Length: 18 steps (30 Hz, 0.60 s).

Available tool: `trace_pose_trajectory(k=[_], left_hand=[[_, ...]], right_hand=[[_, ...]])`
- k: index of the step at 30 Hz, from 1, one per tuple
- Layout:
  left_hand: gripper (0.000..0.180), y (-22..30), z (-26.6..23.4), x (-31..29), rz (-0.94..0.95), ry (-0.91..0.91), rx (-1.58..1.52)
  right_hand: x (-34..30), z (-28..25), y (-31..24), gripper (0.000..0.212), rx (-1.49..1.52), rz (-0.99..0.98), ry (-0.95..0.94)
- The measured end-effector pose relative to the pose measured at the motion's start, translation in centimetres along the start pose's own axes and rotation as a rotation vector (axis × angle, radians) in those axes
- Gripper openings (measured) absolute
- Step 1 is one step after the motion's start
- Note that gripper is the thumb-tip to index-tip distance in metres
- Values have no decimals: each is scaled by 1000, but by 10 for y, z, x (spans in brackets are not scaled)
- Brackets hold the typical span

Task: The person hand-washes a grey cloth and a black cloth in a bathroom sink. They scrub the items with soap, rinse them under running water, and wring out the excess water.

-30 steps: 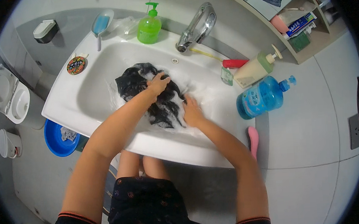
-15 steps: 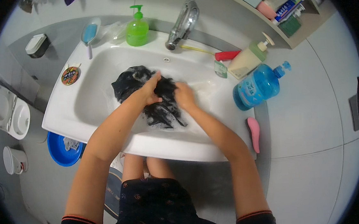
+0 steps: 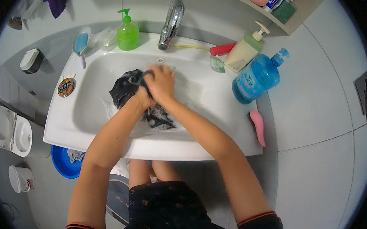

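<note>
One bare left hand [image 3: 142, 99], overlapped by the bare right hand [image 3: 163, 84], seemingly helps rub wet black cloth [image 3: 124, 92] inside a glossy white basin [image 3: 83, 97], finger grips impossible to tell; the next rub calls for firm pressure.

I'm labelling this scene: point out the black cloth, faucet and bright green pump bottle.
Black cloth [image 3: 124, 91], head view: its left part.
Faucet [image 3: 171, 23], head view: its metal body.
Bright green pump bottle [image 3: 128, 37], head view: its body.

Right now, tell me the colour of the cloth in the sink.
The cloth is black; the head view shows it best.
</note>
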<state>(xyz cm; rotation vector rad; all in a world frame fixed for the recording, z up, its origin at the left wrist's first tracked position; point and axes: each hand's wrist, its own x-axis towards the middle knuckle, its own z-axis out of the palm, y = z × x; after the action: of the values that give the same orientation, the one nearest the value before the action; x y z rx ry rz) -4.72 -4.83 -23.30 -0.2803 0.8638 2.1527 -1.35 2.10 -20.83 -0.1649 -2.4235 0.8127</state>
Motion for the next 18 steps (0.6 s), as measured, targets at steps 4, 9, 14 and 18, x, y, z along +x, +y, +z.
trace_pose_trajectory(k=[4, 9, 14, 18], left_hand=[[35, 8, -21, -9, -72, -176, 73], [35, -9, 10, -18, -19, 94, 381], [39, -12, 8, 1, 314, 147, 971], [43, -11, -11, 10, 574, 407, 1373]], right_hand=[[-55, -15, -39, 27, 10, -184, -20], [-19, -25, -10, 16, 63, -120, -41], [17, -35, 76, 27, -74, 157, -169], [-25, -41, 133, 62, -597, 184, -394]])
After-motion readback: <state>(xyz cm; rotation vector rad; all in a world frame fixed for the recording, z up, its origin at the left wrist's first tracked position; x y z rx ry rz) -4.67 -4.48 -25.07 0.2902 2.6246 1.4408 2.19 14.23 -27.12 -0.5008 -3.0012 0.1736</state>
